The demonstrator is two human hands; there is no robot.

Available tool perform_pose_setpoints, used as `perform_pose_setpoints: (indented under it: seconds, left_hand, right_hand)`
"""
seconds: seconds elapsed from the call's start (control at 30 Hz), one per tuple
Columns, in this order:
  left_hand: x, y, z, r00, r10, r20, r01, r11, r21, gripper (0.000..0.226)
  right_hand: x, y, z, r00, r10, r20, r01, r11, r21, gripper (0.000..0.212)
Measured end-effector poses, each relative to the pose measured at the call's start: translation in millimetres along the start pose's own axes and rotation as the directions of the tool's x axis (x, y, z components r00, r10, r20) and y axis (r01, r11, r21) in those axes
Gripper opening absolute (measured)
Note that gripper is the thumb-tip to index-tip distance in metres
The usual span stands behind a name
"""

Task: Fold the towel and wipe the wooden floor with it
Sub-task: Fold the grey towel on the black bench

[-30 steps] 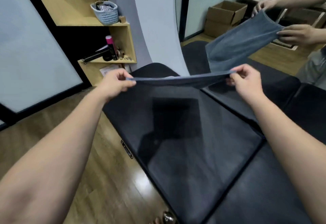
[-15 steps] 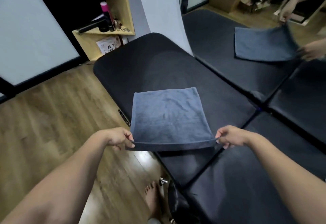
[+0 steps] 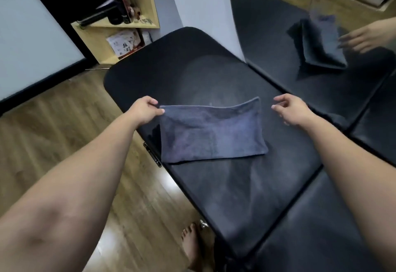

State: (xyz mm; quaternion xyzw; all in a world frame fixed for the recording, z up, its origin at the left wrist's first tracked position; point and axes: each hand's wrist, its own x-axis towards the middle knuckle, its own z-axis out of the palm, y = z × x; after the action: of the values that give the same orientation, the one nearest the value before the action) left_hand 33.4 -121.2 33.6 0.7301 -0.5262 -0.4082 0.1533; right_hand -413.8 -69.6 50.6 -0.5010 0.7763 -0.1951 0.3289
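Observation:
The grey-blue towel point(image 3: 211, 131) lies folded in half as a wide rectangle on the black padded bench point(image 3: 192, 66). My left hand point(image 3: 144, 111) pinches its far left corner between thumb and fingers. To the right, my right hand point(image 3: 289, 109) hovers just off the far right corner, fingers loosely spread, holding nothing. The wooden floor point(image 3: 53, 134) stretches to the left of the bench and below it.
A mirror wall on the right shows the reflected towel point(image 3: 321, 42) and hands. A wooden shelf point(image 3: 120, 29) with bottles and a box stands at the back left. My bare foot point(image 3: 192, 248) rests on the floor by the bench's near edge.
The towel's near edge was carried forward over its far edge, folding it in half. My right hand has let go of its corner. The left hand still holds its corner.

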Motion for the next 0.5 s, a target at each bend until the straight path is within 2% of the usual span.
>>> perform_pose_setpoints:
  seconds: [0.07, 0.1, 0.13, 0.2, 0.27, 0.33, 0.43, 0.5]
  left_hand:
    - [-3, -17, 18, 0.991, -0.136, 0.01, 0.134, 0.983, 0.124, 0.052]
    - [-8, -28, 31, 0.979, -0.202, 0.041, 0.193, 0.967, 0.166, 0.055]
    - [-17, -40, 44, 0.96, -0.271, 0.077, 0.255, 0.952, 0.169, 0.055]
    - [-38, -61, 70, 0.905, -0.402, 0.142, 0.398, 0.916, 0.055, 0.059]
    - [-53, -76, 90, 0.863, -0.469, 0.188, 0.49, 0.868, -0.086, 0.066]
    - [-59, -84, 101, 0.854, -0.483, 0.191, 0.514, 0.839, -0.177, 0.066]
    - [-60, -80, 103, 0.824, -0.501, 0.264, 0.566, 0.738, -0.367, 0.051]
    - [-60, -69, 97, 0.81, -0.491, 0.321, 0.586, 0.691, -0.424, 0.041]
  right_hand:
    - [-2, 15, 23, 0.996, 0.088, 0.004, -0.088, 0.994, -0.059, 0.04]
    - [-8, 25, 37, 0.99, 0.144, 0.008, -0.143, 0.985, -0.094, 0.046]
    - [-14, 36, 52, 0.979, 0.203, 0.019, -0.199, 0.971, -0.133, 0.051]
    - [-33, 56, 79, 0.942, 0.33, 0.063, -0.315, 0.933, -0.175, 0.058]
    - [-50, 68, 99, 0.889, 0.452, 0.081, -0.447, 0.892, -0.074, 0.058]
    - [-57, 70, 112, 0.852, 0.518, 0.074, -0.524, 0.844, 0.117, 0.054]
    - [-57, 64, 119, 0.785, 0.61, 0.107, -0.601, 0.708, 0.372, 0.03]
    - [-56, 53, 116, 0.742, 0.656, 0.135, -0.63, 0.614, 0.476, 0.024]
